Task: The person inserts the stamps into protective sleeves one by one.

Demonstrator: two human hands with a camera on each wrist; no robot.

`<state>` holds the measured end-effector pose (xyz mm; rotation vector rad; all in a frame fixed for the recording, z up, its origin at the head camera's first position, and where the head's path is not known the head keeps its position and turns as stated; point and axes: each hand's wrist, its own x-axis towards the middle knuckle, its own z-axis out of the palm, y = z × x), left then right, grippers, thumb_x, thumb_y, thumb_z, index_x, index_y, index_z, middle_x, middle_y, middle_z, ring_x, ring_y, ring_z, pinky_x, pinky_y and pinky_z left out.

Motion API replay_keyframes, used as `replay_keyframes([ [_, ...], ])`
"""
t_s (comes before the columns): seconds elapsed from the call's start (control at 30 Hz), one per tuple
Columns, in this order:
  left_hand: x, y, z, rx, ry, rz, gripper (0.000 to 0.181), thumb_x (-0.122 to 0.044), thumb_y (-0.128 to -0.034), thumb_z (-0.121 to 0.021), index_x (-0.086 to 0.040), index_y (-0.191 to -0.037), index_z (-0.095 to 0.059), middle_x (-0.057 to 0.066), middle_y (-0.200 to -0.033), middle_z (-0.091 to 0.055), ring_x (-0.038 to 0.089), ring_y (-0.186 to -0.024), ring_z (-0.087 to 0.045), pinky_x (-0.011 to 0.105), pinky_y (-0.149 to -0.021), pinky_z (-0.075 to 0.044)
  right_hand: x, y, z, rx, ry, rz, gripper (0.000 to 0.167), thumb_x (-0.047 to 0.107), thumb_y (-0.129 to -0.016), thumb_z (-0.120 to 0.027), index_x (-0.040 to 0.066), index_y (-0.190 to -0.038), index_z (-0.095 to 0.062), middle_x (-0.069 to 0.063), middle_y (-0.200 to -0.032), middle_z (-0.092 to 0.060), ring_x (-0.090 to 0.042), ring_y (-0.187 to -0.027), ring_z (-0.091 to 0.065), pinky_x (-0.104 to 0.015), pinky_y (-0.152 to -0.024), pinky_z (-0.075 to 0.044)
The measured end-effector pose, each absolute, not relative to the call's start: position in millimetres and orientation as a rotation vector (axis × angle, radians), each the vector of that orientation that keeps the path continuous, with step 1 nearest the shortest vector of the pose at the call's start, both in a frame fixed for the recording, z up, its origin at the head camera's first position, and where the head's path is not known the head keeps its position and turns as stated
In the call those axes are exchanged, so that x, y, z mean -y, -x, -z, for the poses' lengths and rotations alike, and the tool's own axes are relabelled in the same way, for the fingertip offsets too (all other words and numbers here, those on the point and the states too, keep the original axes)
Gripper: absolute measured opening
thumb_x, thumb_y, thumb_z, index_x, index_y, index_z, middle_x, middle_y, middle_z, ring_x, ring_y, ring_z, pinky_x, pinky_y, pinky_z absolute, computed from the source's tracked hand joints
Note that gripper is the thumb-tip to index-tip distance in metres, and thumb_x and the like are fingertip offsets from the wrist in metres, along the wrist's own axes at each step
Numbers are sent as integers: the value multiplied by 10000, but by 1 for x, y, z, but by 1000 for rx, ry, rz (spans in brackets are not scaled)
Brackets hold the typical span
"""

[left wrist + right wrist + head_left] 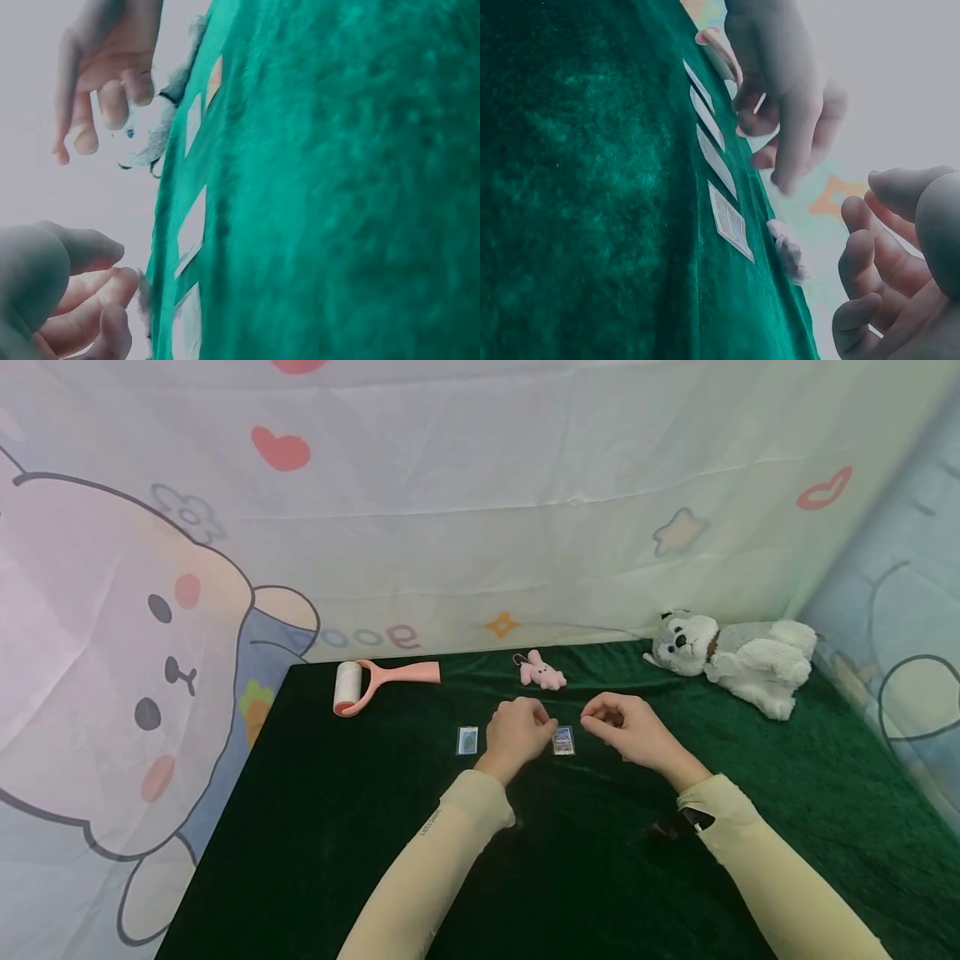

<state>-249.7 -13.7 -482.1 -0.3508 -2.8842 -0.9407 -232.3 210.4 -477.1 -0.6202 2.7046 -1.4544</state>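
Several small flat cards lie in a row on the green cloth. A blue-faced card (467,741) lies left of my left hand (517,732), and a card with a picture (563,741) lies between my two hands. My left hand hovers above the row, fingers loosely bent, thumb near the index finger, with nothing seen in it. To the right, my right hand (630,731) is also raised, its fingers relaxed and nothing visible in them. Near the right hand an orange-toned card (214,82) lies at the row's end; the head view hides most of it.
Behind the cards lies a small pink plush keychain (542,671). A pink-handled lint roller (397,674) rests at the back left of the green cloth (315,860). At the back right a grey and white plush dog (738,656) lies against the printed curtain (480,485).
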Motion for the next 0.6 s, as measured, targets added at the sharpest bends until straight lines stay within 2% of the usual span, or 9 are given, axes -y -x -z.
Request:
replay_keyframes([
  [0.13,24,249,480,2842,404,1052,146,-285,-989,-751,-142,-984,-782,-36,-875,-742,119,-758,-639,299,-687,-540,-215,232,478,-2739,610,1421,204,249,-1055,-667,68,-1140,-710,-71,-929,-700,-201,-690,-587,-315,-607,-507],
  [0.33,33,247,483,2831,533,1148,193,-301,-1011,-724,-149,-1122,-766,-13,-1105,-766,162,-998,-677,368,-910,-562,-227,230,480,-2778,555,1360,231,267,-1060,-658,63,-1153,-712,-48,-976,-712,-206,-764,-597,-323,-672,-509],
  [0.47,36,245,485,2809,620,1237,231,-294,-1018,-716,-131,-1178,-750,4,-1188,-746,156,-991,-696,340,-907,-569,-237,229,482,-2812,533,1304,233,271,-1061,-655,66,-1150,-721,-61,-1024,-718,-209,-801,-601,-330,-698,-516],
  [0.6,36,244,486,2789,678,1301,253,-284,-1025,-708,-115,-1210,-742,9,-1208,-734,123,-952,-684,295,-866,-567,-248,229,486,-2844,515,1229,205,259,-1048,-675,84,-1132,-739,-68,-1040,-720,-208,-752,-584,-328,-657,-506],
])
